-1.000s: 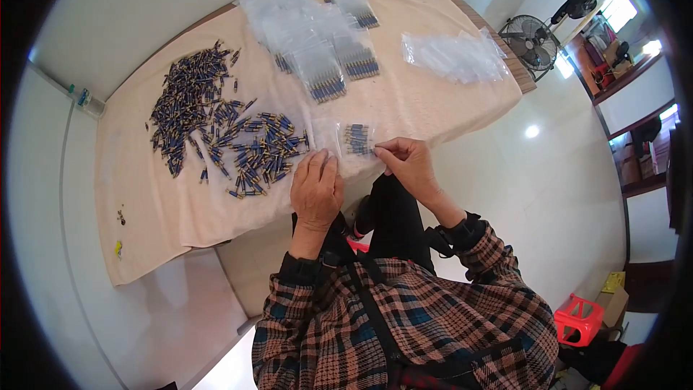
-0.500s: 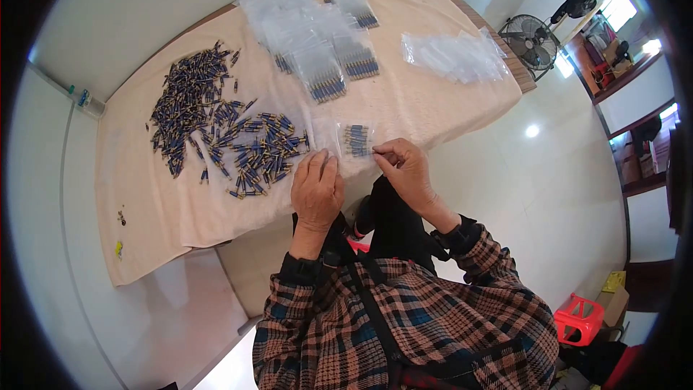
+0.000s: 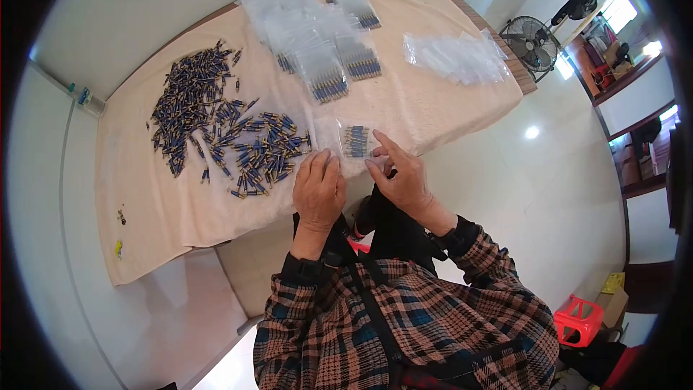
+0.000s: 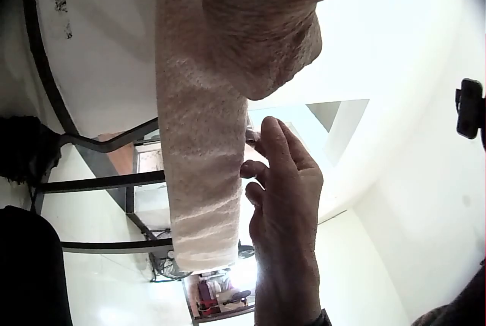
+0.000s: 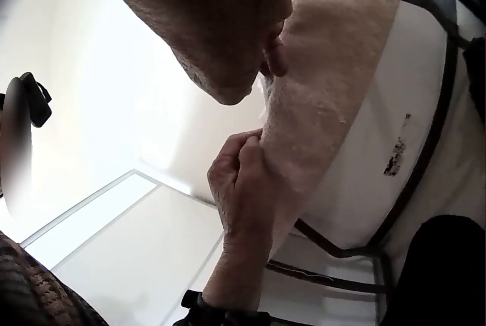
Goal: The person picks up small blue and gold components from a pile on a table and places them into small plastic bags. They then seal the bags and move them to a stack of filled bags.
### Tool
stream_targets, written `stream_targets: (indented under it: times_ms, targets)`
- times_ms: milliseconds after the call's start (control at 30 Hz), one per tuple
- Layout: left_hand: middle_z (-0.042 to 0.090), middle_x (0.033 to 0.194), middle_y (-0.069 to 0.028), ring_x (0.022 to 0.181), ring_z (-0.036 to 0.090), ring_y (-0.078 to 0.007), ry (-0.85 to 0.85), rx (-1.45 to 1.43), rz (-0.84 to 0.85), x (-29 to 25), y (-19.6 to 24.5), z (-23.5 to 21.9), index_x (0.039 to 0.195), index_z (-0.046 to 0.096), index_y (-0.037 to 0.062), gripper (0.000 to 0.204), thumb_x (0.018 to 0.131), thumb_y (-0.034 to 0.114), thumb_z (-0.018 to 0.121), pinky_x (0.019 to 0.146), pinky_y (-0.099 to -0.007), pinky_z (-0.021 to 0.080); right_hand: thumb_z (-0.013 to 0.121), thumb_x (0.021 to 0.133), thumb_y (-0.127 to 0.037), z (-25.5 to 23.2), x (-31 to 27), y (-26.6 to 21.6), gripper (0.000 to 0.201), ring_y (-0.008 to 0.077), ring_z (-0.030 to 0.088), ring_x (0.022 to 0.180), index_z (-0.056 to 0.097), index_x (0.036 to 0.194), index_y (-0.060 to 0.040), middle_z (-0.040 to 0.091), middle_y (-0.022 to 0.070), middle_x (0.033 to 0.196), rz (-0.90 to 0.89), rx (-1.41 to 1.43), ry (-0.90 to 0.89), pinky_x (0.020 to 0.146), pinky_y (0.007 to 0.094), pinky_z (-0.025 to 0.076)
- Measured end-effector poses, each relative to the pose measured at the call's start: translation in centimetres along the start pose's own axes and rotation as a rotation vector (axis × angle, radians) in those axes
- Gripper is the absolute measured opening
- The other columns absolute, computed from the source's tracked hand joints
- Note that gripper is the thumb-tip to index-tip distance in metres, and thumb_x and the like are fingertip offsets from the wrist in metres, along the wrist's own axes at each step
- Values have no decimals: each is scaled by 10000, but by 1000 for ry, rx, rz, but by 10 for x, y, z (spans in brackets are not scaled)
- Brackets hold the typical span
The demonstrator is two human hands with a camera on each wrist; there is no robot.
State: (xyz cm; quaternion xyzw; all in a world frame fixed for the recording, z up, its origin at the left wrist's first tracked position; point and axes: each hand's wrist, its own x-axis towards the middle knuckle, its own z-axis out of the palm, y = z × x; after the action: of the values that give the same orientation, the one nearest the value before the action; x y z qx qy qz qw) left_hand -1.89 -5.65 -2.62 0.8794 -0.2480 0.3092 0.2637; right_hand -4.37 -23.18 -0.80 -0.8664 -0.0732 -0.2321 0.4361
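Observation:
A clear bag (image 3: 356, 141) with a stack of blue and gold cylindrical pieces lies near the table's front edge. At its left side, the left hand (image 3: 317, 189) rests its fingers on the clear plastic, back of the hand up. The right hand (image 3: 403, 180) is at the bag's right edge, thumb and index finger apart, the other fingers bent underneath. The left wrist view shows the right hand (image 4: 288, 204) beside the cloth edge; in the right wrist view the left hand (image 5: 243, 189) has its fingertips at that edge. Contact of the right fingertips with the bag is unclear.
Loose blue and gold pieces form a large pile (image 3: 189, 101) and a smaller one (image 3: 267, 152) on the left. Filled bags (image 3: 328, 83) lie at the back, clear bags (image 3: 455, 56) at the back right. A cream cloth (image 3: 155, 224) covers the table.
The right thumb and index finger have parted from their pinch at the bag's right edge, the index finger reaching upward. The left hand and the bag have hardly moved.

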Motion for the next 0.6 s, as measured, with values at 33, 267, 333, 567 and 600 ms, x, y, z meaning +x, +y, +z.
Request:
stream_targets:
  times_ms: [33, 267, 333, 567, 600]
  targets:
    - [636, 1051, -133, 998, 594, -321, -1, 0, 1, 0, 0, 0, 971, 653, 8, 203, 777, 39, 603, 881, -384, 478, 684, 785, -9, 1, 1, 1, 506, 143, 585, 540, 550, 1272, -37, 680, 91, 844, -1, 0, 0, 545, 250, 484]
    - [633, 1052, -131, 1001, 592, -323, 7, 15, 5, -1, 0, 1, 970, 649, 8, 195, 783, 37, 603, 885, -385, 475, 685, 792, -2, 9, 3, 6, 491, 93, 557, 567, 559, 1266, -33, 670, 68, 827, 109, 101, -22, 555, 230, 467]
    - [632, 1045, -130, 998, 591, -324, 22, 20, 12, -1, 0, 2, 964, 647, 8, 183, 788, 37, 605, 885, -387, 474, 678, 798, 4, 10, 2, 11, 484, 86, 554, 581, 560, 1266, -33, 661, 59, 819, 139, 150, -7, 559, 226, 462]
    - [630, 1009, -122, 989, 585, -318, 26, -39, 26, -3, -1, 0, 950, 642, 14, 176, 778, 48, 620, 884, -392, 467, 640, 827, 31, -2, 15, 20, 449, 69, 546, 638, 560, 1265, -33, 617, 21, 798, 121, 164, 86, 572, 207, 441]
    - [633, 988, -124, 965, 590, -320, 34, -59, 35, -2, -1, -2, 937, 642, 10, 156, 784, 32, 624, 865, -394, 470, 638, 831, 30, -5, 17, 20, 445, 69, 543, 629, 560, 1264, -32, 618, 21, 803, 116, 159, 79, 565, 206, 438]
